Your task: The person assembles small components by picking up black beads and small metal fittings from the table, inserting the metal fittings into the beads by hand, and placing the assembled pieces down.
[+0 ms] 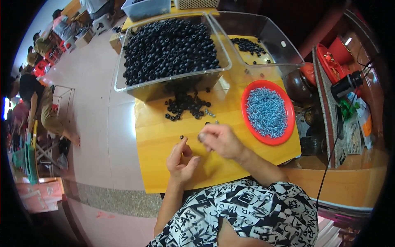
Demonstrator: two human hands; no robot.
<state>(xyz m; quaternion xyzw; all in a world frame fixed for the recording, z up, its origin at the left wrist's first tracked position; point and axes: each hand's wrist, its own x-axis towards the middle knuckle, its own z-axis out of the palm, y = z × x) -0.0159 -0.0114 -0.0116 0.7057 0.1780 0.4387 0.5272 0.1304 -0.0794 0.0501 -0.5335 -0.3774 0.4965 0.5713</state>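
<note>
My left hand [177, 161] is above the yellow tabletop [160, 144], its thumb apart from its partly curled fingers. A small black ring-like piece [182, 136] shows right at its fingertip; whether it is touched or lies on the table, I cannot tell. To its right, my right hand [222, 140] has its fingers pinched together, with a small dark piece [200, 137] at the tips. Beyond both hands lies a loose pile of black, hollow bead-like pieces [187, 105]. A few small silvery parts [210, 113] are beside that pile.
Behind the pile stands a large clear bin [177, 84] heaped with black pieces. Another clear bin [284, 61] holds fewer. A red oval tray [291, 123] of small silvery-blue parts sits at right. Shelving [327, 111] borders the right side; people [45, 94] sit at far left.
</note>
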